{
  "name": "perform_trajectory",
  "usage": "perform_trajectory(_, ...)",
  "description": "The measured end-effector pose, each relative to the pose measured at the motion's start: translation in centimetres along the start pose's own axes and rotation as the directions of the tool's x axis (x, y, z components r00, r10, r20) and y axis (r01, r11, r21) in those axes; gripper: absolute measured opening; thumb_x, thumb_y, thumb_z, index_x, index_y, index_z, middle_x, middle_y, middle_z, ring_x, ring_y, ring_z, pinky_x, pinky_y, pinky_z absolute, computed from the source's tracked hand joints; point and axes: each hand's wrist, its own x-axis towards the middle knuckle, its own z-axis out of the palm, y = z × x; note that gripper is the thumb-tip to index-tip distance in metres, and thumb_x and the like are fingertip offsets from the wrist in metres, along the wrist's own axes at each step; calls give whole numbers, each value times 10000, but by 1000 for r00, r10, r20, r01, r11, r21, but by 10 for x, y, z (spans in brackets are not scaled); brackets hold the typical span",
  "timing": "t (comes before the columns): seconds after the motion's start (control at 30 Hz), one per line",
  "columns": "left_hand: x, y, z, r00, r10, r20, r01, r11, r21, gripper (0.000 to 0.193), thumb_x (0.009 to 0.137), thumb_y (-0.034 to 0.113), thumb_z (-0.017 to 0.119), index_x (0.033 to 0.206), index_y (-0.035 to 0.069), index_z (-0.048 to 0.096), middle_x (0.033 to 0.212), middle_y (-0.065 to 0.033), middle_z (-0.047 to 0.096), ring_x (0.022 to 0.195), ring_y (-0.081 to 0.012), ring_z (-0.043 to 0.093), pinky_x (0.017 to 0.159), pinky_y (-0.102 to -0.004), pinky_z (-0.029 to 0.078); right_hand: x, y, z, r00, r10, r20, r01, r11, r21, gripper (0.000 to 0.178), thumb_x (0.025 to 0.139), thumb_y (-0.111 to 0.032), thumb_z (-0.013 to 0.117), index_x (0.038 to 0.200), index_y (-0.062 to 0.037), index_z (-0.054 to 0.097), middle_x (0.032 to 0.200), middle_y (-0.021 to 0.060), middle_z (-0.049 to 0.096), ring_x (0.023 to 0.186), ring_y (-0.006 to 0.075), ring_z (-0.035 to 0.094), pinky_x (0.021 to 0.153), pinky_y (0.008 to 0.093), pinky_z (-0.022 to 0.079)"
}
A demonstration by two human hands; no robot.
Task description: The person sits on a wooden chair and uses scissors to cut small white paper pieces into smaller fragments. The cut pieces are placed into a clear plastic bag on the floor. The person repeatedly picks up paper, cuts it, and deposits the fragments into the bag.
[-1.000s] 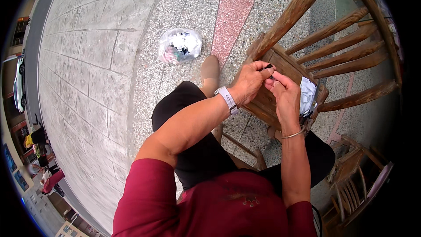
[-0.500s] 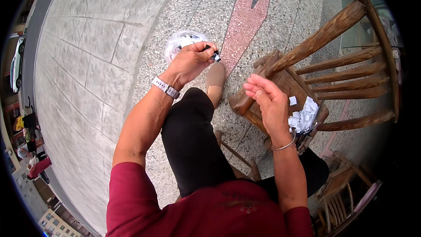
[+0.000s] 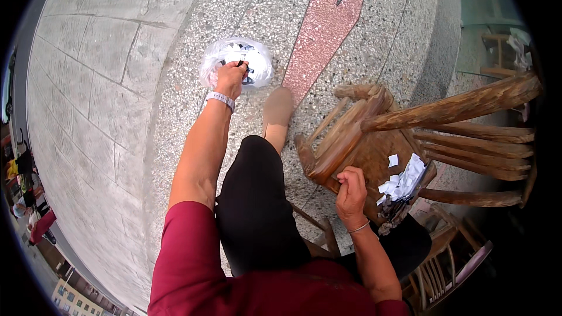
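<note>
My left hand (image 3: 230,79) is stretched out over a clear plastic bag (image 3: 209,70) on the ground, its fingers closed on a small black piece (image 3: 240,64). Inside the bag lie white and dark small pieces (image 3: 249,55). Closer to me, my right hand (image 3: 351,196) hovers at the near edge of a wooden chair's seat (image 3: 374,158) with its fingers curled in; whether anything is in them is hidden. Beside it on the seat is a pile of small white paper-like pieces (image 3: 403,181), with one loose white piece (image 3: 393,160) apart from the pile.
The chair's thick wooden back and slats (image 3: 468,146) reach out on the right. My shoe (image 3: 278,106) rests just below the bag. A pink inlaid shape (image 3: 325,23) marks the speckled floor. Another wooden chair (image 3: 439,269) stands at the lower right.
My left hand has moved forward and left, over the bag, with the dark piece. The right hand has drawn back toward me, and its fingers have curled from stretched out.
</note>
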Motion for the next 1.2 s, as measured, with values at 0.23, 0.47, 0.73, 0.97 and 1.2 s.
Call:
perform_trajectory(0.23, 25, -55, -8, 935, 354, 12, -307, 795, 523, 169, 852, 58, 655, 920, -87, 709, 826, -108, 705, 730, -149, 635, 650, -291, 487, 0, 3, 1, 1000, -17, 0, 17, 999, -34, 289, 789, 179, 398, 948, 5, 566, 931, 147, 537, 728, 235, 525, 679, 310, 475)
perform_trajectory(0.47, 11, -52, -20, 963, 237, -125, -99, 747, 658, 245, 810, 133, 607, 963, -5, 740, 838, -189, 722, 791, -260, 696, 755, -348, 524, 0, 2, 3, 1000, -21, 0, 21, 999, -42, 277, 793, 171, 404, 951, 8, 563, 936, 145, 536, 731, 239, 525, 680, 322, 473)
perform_trajectory(0.73, 18, -5, -23, 662, 748, -41, -338, 347, 875, 408, 739, 61, 642, 1129, 12, 534, 1062, -219, 546, 1026, -387, 516, 904, -466, 429, 0, 6, 3, 997, -66, -49, 64, 997, -42, 289, 756, 164, 428, 948, -2, 567, 923, 153, 552, 741, 275, 549, 670, 345, 486)
perform_trajectory(0.97, 35, 4, -57, 729, 637, 249, -321, -2, 947, 365, 764, 194, 748, 1113, 192, 643, 1382, -120, 524, 1300, -369, 460, 1036, -557, 349, 4, 6, 5, 995, -94, -34, 93, 995, -33, 229, 742, 145, 552, 906, -15, 569, 930, 126, 564, 800, 307, 598, 703, 389, 520)
perform_trajectory(1.2, 32, 10, -58, 722, 665, 193, -391, 160, 907, 163, 869, 168, 645, 1010, 126, 717, 1204, -171, 632, 1131, -351, 583, 976, -440, 448, 1, 6, -4, 999, -27, -35, 29, 998, 59, 230, 768, 157, 518, 919, -13, 553, 935, 131, 532, 875, 322, 589, 761, 397, 515)
